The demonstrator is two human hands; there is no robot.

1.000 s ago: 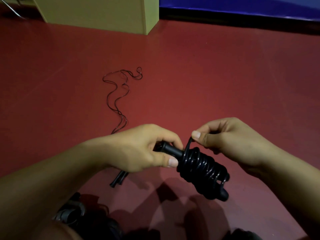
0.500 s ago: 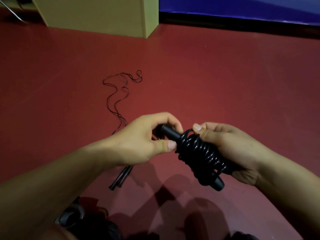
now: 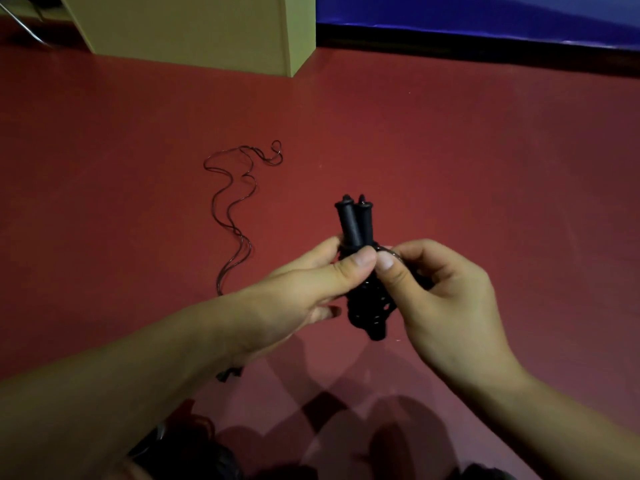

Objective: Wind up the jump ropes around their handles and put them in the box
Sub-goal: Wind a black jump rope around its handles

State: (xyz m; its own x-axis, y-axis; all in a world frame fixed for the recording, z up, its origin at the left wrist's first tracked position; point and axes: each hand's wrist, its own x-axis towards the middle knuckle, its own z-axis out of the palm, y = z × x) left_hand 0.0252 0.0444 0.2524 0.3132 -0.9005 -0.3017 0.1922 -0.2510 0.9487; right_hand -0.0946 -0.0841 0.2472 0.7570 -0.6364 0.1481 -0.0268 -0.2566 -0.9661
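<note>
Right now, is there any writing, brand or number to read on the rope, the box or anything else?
None.
The black jump rope and its handles show no lettering.
The cardboard box shows a plain face.
The blue mat and red floor carry no signs.

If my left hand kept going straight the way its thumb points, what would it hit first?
Your right hand's thumb: the left hand's thumb tip nearly touches it across the wound jump rope both hold.
</note>
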